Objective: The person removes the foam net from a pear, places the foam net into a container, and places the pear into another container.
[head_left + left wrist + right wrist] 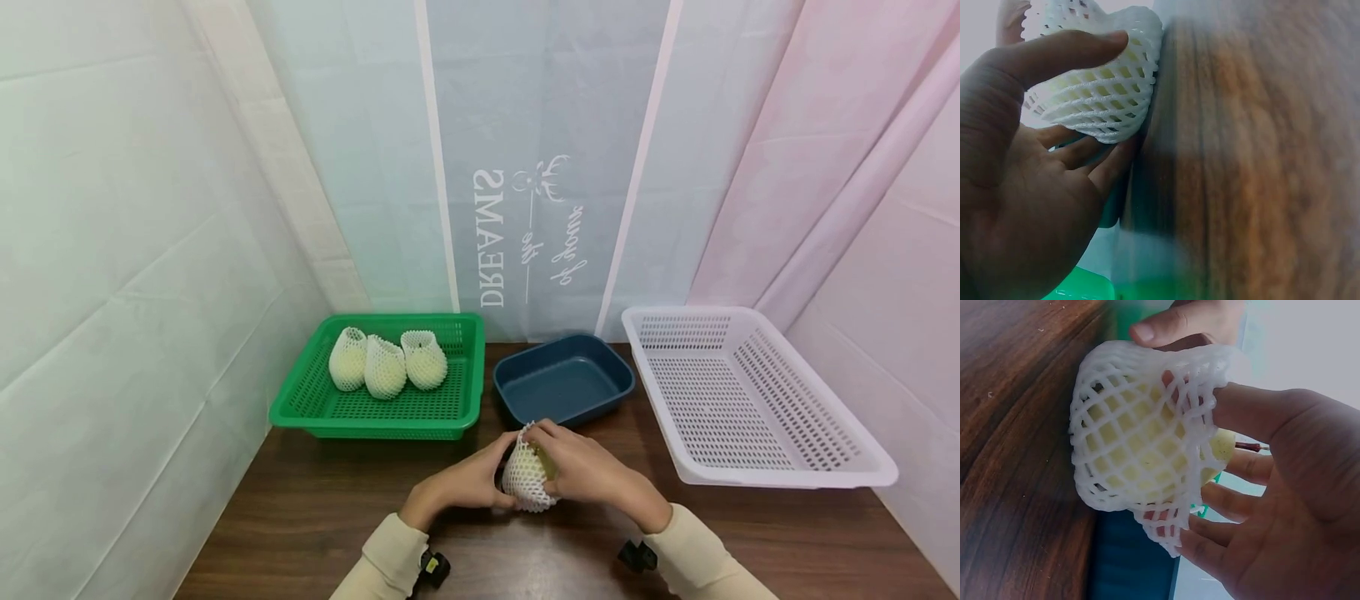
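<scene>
A yellow-green pear [1224, 450] sits on the table inside a white foam net [1107, 359], its brown stem poking out of the open end in the right wrist view. My left hand [472, 482] holds the wrapped pear from the left, thumb across the net and the other fingers behind it. From the right, my right hand [588, 471] grips the upper edge of the net. Its thumb lies inside the net's opening and its fingers are on the far side. Some fingertips are hidden behind the pear and net.
Three netted pears [386, 367] lie in a green basket [375, 432] at the back left. Just beyond the hands stands a dark blue tray [562, 387]. A white basket [780, 478] is at the right. Fabric walls [360, 167] border the wooden table [300, 517].
</scene>
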The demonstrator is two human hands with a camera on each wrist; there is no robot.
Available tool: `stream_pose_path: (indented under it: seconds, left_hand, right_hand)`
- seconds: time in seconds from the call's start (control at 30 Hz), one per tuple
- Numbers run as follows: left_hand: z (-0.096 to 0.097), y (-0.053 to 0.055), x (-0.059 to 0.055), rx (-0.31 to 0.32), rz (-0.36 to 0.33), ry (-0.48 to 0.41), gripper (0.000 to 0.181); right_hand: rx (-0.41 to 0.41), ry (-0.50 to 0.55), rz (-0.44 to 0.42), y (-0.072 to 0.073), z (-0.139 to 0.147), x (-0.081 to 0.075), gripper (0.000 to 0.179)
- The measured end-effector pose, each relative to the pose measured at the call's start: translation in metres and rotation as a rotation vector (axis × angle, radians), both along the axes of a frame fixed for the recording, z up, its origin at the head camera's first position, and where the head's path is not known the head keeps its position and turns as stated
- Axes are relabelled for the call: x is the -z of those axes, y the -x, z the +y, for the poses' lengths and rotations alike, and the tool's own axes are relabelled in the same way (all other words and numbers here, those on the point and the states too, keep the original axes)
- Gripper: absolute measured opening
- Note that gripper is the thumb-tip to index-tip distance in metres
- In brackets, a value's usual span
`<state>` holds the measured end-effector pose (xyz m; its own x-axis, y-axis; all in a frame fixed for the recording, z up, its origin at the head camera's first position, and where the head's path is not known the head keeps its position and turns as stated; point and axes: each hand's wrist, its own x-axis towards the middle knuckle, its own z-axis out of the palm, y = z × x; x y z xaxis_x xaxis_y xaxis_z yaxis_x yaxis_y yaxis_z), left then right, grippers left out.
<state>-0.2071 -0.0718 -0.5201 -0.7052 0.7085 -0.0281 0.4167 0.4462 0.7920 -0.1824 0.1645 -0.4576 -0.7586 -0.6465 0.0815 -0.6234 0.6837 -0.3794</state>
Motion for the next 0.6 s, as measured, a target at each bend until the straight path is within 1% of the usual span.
stream_pose_path:
  seconds: [0.23,0.37,0.47,0.6]
  left_hand:
    - [-0.0005,-0.0009,-0.0028,-0.026,0.016,0.012,0.094]
    - [-0.0002,-0.0011,-0.0028,-0.04,0.026,0.019,0.091]
    - [-0.0001,-0.0011,-0.0021,-0.047,0.025,0.03,0.09]
    - [-0.0005,-0.0015,-0.0016,-0.052,0.027,0.048,0.089]
  right_hand:
    - [0.022,-0.046,-0.003,-0.0022,-0.0028,0.0024,0.073]
    - [0.047,-0.061,-0.029,-0.0037,-0.0049,0.0025,0.077]
    - [0.056,-0.06,-0.04,-0.0038,-0.0059,0.0024,0.078]
    - [0.056,-0.047,-0.033,-0.0028,-0.0058,0.0027,0.075]
